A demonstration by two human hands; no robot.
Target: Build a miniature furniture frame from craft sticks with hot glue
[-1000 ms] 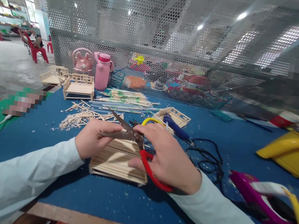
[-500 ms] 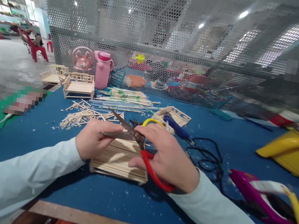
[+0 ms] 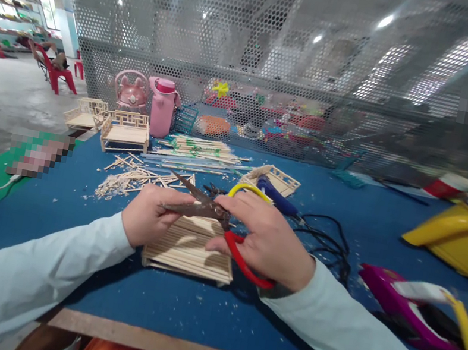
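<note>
The right hand (image 3: 267, 229) is gripping the parted scissors (image 3: 221, 214) by their handles; the left hand (image 3: 152, 212), fingers curled, is resting at the blades, its hold unclear. Fingertips straying between closing blades could be getting nicked above the stick frame (image 3: 187, 257), which is sitting on the surface (image 3: 174, 309).

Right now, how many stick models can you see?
4: one stick model far left, another just right of it, a third partly behind the blue tool, a fourth partly behind the right hand. Others may be hidden.
</note>
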